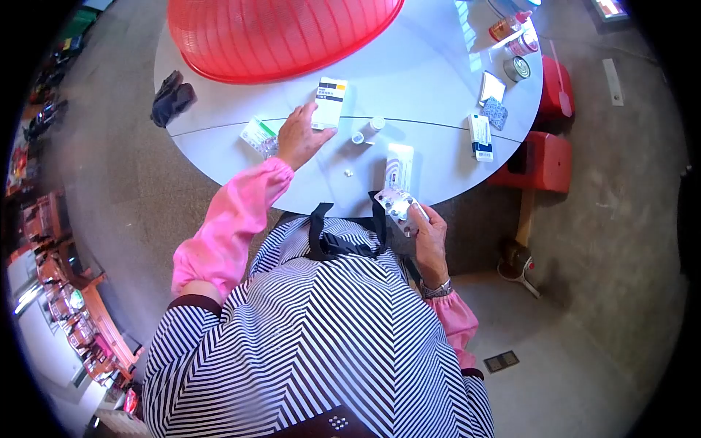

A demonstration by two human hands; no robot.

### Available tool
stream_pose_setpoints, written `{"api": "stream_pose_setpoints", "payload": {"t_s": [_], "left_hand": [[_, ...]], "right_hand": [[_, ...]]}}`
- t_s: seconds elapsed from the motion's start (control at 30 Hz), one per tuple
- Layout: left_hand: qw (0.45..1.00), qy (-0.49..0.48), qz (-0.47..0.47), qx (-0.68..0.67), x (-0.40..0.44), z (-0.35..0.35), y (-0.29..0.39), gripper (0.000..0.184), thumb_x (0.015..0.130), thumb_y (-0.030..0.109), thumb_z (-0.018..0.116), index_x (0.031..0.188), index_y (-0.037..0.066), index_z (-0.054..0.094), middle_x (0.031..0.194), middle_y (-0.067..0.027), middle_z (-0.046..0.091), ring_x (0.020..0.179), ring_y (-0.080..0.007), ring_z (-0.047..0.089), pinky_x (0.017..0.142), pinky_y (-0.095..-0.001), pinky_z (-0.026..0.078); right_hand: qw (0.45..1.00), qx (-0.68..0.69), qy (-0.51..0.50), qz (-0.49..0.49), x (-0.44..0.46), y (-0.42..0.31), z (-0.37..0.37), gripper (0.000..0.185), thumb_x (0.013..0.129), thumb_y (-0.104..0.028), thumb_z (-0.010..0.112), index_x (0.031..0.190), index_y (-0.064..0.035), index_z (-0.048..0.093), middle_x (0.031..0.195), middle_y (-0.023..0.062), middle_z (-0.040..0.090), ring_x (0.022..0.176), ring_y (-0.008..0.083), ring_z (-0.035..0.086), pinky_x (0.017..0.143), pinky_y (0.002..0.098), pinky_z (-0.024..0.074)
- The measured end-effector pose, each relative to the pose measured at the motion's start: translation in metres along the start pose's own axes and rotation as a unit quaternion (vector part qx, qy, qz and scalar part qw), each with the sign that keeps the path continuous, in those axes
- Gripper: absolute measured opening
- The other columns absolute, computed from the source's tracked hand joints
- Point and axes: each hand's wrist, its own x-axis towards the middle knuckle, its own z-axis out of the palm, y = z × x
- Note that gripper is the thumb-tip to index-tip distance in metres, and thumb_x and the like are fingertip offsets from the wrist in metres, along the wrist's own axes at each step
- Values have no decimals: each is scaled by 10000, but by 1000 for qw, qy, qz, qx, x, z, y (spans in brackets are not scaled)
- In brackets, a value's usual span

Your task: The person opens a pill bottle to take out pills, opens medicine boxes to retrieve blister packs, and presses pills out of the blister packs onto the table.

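My left hand [299, 139] is at the lower left corner of a white medicine box [331, 102] with black and yellow marks, its fingers along the side and thumb at the bottom edge. Beside that wrist lies a white and green box [257, 134], partly hidden. In my right hand [429, 237], near the table's front edge, is a silver blister pack [398, 204], pinched between thumb and fingers. Just beyond it lies a white box with a purple pattern [399, 166]. Between my hands are a small white bottle [374, 125], a cap [357, 137] and small white pieces [348, 173].
A large red mesh food cover [281, 36] takes up the far side of the round white table [219, 150]. Dark cloth [173, 98] lies left. At right are another medicine box [480, 137], a can [517, 68], jars [522, 44] and red stools [548, 162].
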Motion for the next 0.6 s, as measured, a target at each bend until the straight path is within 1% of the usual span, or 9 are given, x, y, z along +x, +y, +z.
{"api": "stream_pose_setpoints", "payload": {"t_s": [0.03,0.13,0.17,0.27,0.3,0.4,0.43,0.53,0.6], "left_hand": [[997,30,32,64,10,2,2,663,713,426,769,1174,33,500,968,-124,592,909,-275,605,751,-400,495],[981,-48,-81,168,37,10,25,859,676,450,793,1289,7,386,1090,-171,541,1046,-324,550,829,-455,467],[980,-64,-96,161,46,16,23,911,664,430,808,1301,-18,335,1096,-190,542,1053,-344,546,834,-480,465],[970,-90,-117,192,56,30,21,889,674,401,808,1296,-12,326,1114,-200,542,1061,-343,547,853,-479,465],[971,-98,-122,182,57,30,20,836,693,315,782,1302,-12,312,1128,-210,541,1051,-353,550,854,-480,473],[986,-81,-113,97,59,24,13,866,680,220,749,1350,-21,256,1128,-221,540,1047,-368,546,860,-474,473],[994,-26,-69,79,55,15,18,840,651,139,722,1352,5,280,1122,-201,544,1035,-363,546,867,-455,473],[991,40,127,5,31,-30,46,779,627,62,719,1318,33,360,1129,-175,546,1024,-349,550,886,-434,469],[975,56,200,-83,9,-46,66,736,607,-25,698,1286,51,424,1134,-159,545,1022,-340,549,899,-417,464]], "right_hand": [[1000,12,-19,2,2,2,-1,314,927,-214,604,1114,37,627,932,57,675,778,98,637,665,212,503],[994,88,-62,30,-2,-1,7,337,925,-223,609,1130,45,614,965,75,674,817,118,655,695,227,523],[993,75,-78,43,-5,-7,9,355,918,-191,612,1167,60,584,999,101,672,843,146,668,719,241,539],[991,98,-79,53,-7,6,15,366,907,-138,614,1198,75,556,1016,117,670,834,159,671,713,246,544],[991,89,-83,63,-10,3,17,349,914,-137,603,1193,67,555,1043,132,666,857,174,675,729,246,543],[992,97,-59,58,-15,1,18,354,904,-110,613,1206,65,551,1042,126,666,860,162,669,726,247,545],[993,109,-31,44,-17,0,20,351,886,-70,623,1202,70,563,1022,115,670,849,144,663,728,242,537],[994,109,1,-4,-28,-26,19,306,884,-64,630,1165,54,601,991,98,676,837,126,653,730,230,527],[993,74,10,-89,-32,-36,11,273,885,-63,634,1140,37,630,968,80,681,828,100,636,742,217,513]]}}
